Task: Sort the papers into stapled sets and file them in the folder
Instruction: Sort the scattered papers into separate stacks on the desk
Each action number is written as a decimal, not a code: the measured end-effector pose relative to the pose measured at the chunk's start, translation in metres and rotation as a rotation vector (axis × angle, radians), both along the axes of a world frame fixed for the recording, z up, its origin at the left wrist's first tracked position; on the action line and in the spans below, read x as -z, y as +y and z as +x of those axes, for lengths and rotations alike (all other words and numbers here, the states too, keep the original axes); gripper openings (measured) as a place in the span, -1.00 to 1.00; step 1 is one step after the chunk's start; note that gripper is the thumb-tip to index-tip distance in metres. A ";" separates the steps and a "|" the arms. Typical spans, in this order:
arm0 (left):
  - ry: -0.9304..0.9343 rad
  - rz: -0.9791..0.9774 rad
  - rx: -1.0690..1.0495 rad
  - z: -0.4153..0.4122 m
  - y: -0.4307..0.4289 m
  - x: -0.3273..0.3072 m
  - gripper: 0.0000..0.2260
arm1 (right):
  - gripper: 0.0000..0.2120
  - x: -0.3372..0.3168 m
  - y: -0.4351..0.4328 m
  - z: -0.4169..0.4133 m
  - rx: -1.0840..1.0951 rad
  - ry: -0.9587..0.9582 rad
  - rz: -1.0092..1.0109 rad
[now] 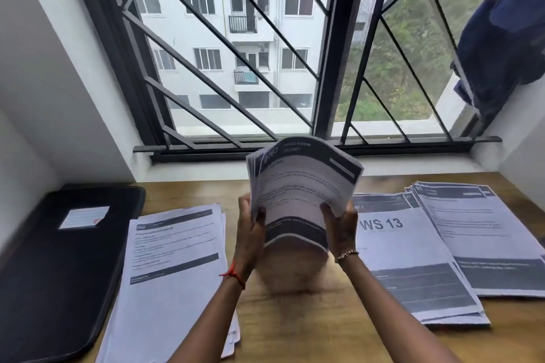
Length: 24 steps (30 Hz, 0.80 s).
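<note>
Head view, your left hand [250, 233] and right hand [342, 230] each pinching the upright paper stack [300, 188], folder [59, 268] far left of it

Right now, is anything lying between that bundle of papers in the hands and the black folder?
Yes. A pile of printed sheets lies on the desk between the held bundle and the closed black folder, its left edge overlapping the folder. Nothing sits on the folder's cover.

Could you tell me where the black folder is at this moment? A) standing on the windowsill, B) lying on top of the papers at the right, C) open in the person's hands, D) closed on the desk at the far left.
D: the black folder lies closed on the desk at the far left, while both hands hold a stack of papers.
</note>
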<state>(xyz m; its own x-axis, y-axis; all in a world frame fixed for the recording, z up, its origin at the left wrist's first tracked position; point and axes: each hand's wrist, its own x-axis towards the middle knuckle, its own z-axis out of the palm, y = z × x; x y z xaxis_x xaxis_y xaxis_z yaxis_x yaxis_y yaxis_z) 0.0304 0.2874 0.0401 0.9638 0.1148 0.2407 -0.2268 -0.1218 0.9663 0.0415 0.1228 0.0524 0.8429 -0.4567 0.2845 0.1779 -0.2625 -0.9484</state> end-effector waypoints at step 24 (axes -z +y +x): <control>0.427 0.625 -0.428 -0.017 0.061 0.043 -0.62 | -0.53 0.059 0.023 0.004 -0.023 0.639 -0.729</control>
<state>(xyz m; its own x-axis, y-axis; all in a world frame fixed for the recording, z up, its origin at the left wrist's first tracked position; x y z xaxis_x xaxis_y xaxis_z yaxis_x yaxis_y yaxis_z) 0.0131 0.3488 -0.0030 0.8902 0.4555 0.0083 0.3265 -0.6505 0.6858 0.0454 0.1454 -0.0063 0.9432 -0.3313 -0.0239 -0.3025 -0.8271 -0.4738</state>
